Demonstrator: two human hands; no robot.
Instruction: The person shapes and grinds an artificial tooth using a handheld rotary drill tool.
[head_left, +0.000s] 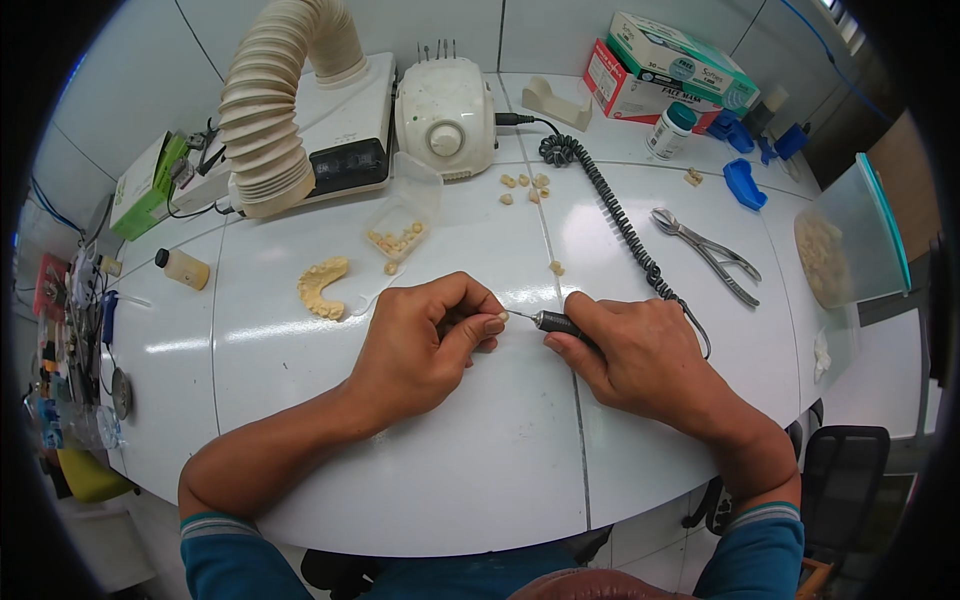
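Head view: L hand [425,340] is closed in a pinch, thumb against index, w/ a tiny tooth-coloured piece [503,316] at the fingertips, approx. mid-table, just L of the bur [520,314]. R hand [645,355] is wrapped round the dark rotary handpiece [557,322], bur pointing L at the piece. Can't tell if the tip is touching or just beside it; can't tell if it's spinning either.

Coiled cord [625,222] runs from behind R hand back to the white control unit [445,110]. Yellow dental cast [322,288] sits beyond L wrist; open clear box [412,185] w/ more small pieces behind it. Metal pliers [708,250] lie far R, untouched.

Step in hand, prob.: working the piece's surface w/ the bur. Next move prob. calls for a firm L pinch, light R pressure & small turns of the piece, fingertips clear of the bur. Main risk, I'd say: piece slipping, it's v. small.
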